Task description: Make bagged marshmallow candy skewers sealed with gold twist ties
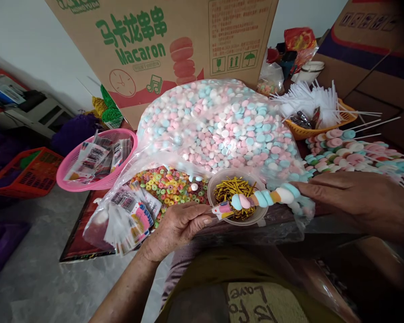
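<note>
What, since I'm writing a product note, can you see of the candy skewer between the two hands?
The candy skewer is a row of soft-looking, marshmallow-like pieces in pale blue, pink and white, with tan-orange bits between some. It slants up to the right, crossing the bowl of gold ties in this view. A printed wrapper is at its left end, pinched by the left hand; the right hand reaches the blue end piece.

Soft, dimmish light o/all; glare spots on marshmallow bag [218, 121]. R of bag: carton [366, 63] v. dark, pic edge blurry; R hand [353, 195] shadowed, bit soft. L of bag: purple cloth [3, 255] murky. Behind bag: macaron box [188, 27] splayed, wide-lens distort.
</note>
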Available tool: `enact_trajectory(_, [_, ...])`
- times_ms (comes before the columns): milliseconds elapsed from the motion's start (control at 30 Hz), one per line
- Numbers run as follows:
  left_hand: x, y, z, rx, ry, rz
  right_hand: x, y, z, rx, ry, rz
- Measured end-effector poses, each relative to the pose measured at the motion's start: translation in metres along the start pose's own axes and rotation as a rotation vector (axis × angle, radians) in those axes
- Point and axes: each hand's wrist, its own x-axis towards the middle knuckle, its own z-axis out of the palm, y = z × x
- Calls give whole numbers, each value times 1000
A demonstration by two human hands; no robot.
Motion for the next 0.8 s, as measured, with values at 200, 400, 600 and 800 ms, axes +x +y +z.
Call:
enact_trajectory(200, [-6, -1, 11, -297, 182, -180, 1, -1, -1, -8, 92, -40])
enact_trajectory(400, [-4, 5, 0, -196, 195, -62, 2, -16, 0, 58, 130, -42])
enact_trajectory(600, [-4, 7, -4, -134, 219, 25, 3, -28, -1, 62, 179, -16])
enact_trajectory(800, [-4, 7, -3, -119, 240, 57, 3, -36, 2, 23, 182, -15])
